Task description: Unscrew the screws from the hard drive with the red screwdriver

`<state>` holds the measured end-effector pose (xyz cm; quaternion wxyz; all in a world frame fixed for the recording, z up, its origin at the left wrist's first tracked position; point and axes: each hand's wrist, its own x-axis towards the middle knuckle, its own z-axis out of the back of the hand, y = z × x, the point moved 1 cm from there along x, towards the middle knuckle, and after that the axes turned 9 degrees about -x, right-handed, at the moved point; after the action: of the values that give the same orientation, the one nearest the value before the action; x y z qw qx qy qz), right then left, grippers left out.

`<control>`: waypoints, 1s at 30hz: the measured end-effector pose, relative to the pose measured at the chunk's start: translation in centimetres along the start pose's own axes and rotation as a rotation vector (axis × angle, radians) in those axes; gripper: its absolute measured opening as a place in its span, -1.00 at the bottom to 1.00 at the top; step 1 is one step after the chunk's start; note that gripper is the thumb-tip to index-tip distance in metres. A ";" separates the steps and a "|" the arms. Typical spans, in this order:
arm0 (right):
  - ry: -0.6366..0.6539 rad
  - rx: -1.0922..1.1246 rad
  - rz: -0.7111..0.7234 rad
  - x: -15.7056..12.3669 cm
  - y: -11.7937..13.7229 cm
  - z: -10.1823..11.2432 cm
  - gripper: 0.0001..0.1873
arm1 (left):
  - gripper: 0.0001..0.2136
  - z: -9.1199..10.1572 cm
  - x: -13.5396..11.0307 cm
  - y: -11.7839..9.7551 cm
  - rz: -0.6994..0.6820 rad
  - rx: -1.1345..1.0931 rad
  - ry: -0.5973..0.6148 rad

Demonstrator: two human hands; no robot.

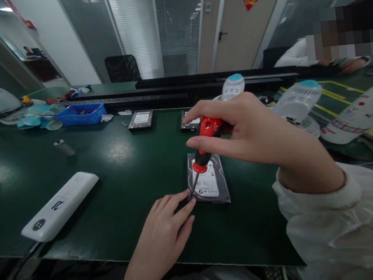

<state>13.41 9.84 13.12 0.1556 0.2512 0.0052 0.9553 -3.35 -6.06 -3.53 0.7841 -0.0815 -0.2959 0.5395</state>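
Observation:
A silver hard drive (212,186) with a white label lies flat on the dark green table (118,182), in front of me. My right hand (251,129) is closed round the red and black handle of a screwdriver (203,149), held upright with its tip at the drive's near left corner. My left hand (167,230) rests on the table beside that corner, fingers stretched out, fingertips touching the drive's edge and the tip.
Two more hard drives (141,119) (189,122) lie further back. A white power bank (59,206) lies at the left, a small metal cylinder (63,147) behind it. A blue bin (81,114) stands far left. White fans (296,100) stand right. Another person (297,54) sits far right.

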 end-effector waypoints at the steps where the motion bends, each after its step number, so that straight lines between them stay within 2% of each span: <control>1: -0.002 -0.004 0.000 0.0 0.0 0.0 -0.62 | -0.67 0.0 0.0 0.0 -0.004 0.005 -0.001; 3: 0.004 0.016 0.033 0.0 0.1 0.1 -0.69 | -0.67 -0.1 0.0 0.0 -0.010 0.013 -0.003; 7: 0.024 0.051 0.101 -0.1 0.2 0.1 -0.62 | -0.67 -0.2 -0.2 0.3 -0.020 0.021 -0.012; 11: 0.020 0.023 0.057 0.0 0.0 -0.2 -0.57 | -0.67 -0.2 -0.3 0.4 -0.036 0.024 -0.020; 17: 0.003 0.040 0.113 0.0 -0.1 -0.5 -0.61 | -0.66 -0.1 -0.4 0.4 -0.029 0.030 -0.027; 28: 0.026 -0.018 0.080 0.1 0.4 -0.2 -0.80 | -0.67 -0.1 -0.4 0.3 -0.026 0.025 0.001; 30: -0.001 -0.027 0.078 0.0 0.5 0.0 -0.82 | -0.66 -0.1 -0.4 0.3 -0.022 0.029 0.003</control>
<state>13.23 9.39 13.17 0.1217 0.2493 -0.0176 0.9606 -3.61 -6.23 -3.89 0.7915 -0.0677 -0.2874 0.5351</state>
